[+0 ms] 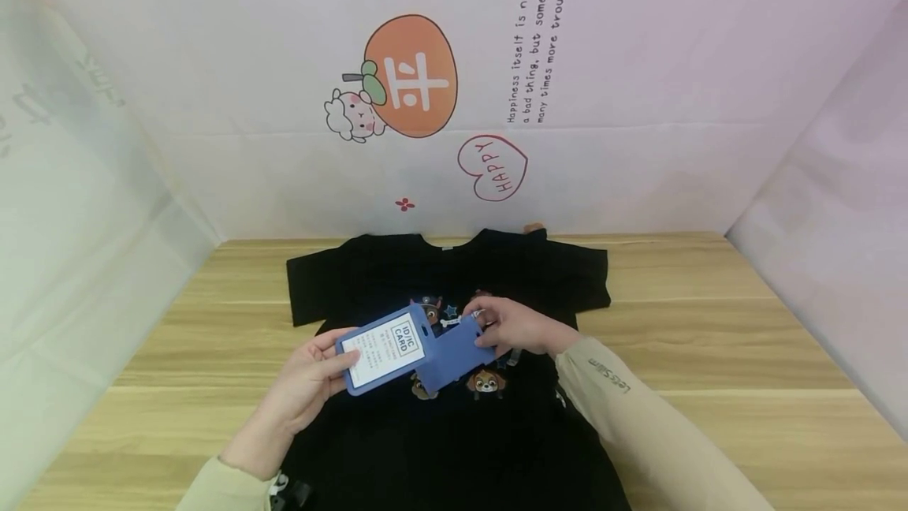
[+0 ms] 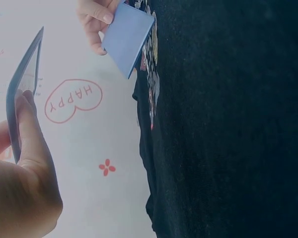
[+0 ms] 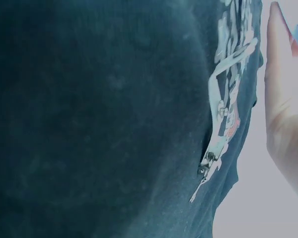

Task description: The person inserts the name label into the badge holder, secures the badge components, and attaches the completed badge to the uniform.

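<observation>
My left hand (image 1: 301, 385) holds a blue badge holder (image 1: 418, 341), thumb on its front, over a white insert reading "ID/IC CARD". The holder appears edge-on in the left wrist view. My right hand (image 1: 521, 326) pinches a plain blue rectangular piece (image 1: 454, 357) by its upper right end. In the head view the holder's right edge overlaps that piece; the left wrist view shows them apart. Both are above a black T-shirt (image 1: 454, 448) with cartoon dog prints. At the right wrist view's edge, the right hand's fingertips and the piece are partly cut off.
The shirt lies spread on a wood-grain table (image 1: 716, 322). A pale strap (image 3: 214, 99) with a metal clip rests on it near the prints. A white printed cloth (image 1: 624, 164) hangs behind the table. Small black-and-white items (image 1: 284, 489) sit beside the left sleeve.
</observation>
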Available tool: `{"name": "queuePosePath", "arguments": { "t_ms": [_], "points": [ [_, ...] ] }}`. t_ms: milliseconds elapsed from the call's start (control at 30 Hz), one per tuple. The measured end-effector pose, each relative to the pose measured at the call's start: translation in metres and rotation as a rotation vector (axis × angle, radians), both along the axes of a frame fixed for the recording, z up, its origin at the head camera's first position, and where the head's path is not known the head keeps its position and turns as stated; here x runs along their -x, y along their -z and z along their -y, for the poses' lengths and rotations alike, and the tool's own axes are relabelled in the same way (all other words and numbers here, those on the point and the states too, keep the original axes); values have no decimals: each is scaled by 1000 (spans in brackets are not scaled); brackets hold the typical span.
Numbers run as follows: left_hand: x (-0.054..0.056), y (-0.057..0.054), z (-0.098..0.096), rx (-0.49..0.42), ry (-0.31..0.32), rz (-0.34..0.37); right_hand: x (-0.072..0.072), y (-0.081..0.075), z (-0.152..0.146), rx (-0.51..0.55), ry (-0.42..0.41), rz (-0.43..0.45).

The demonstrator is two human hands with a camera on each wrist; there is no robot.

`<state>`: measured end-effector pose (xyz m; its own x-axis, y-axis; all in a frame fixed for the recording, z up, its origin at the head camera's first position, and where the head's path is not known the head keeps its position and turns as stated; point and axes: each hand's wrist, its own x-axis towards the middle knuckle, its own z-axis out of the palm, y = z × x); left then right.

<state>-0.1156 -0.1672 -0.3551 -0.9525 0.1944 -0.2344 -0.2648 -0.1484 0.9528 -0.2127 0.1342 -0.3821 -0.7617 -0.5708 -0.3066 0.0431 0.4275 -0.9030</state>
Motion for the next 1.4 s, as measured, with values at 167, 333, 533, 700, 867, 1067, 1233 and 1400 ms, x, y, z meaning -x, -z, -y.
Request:
{"name": "queuePosePath", "arguments": {
  "t_ms": [167,333,533,700,867,1067,1233,1400],
  "points": [
    [0,1,1,-2,2,2,-4,-2,0,35,0,34],
    [1,2,1,2,9,-2,-8,-1,-2,82,11,59],
    [2,2,-1,22,25,-19,-14,2,-6,152,49,66],
    [2,2,-4,27,29,-21,-21,3,-11,215,79,70],
    [2,2,-7,22,31,-19,-29,2,-17,269,124,66],
    [2,0,-13,15,43,-20,-39,1,-29,321,209,47],
    [2,1,-15,8,69,-32,-44,-2,-39,392,294,25],
    [2,1,-18,-3,79,-40,-46,-6,-50,459,353,-8]
  ]
}}
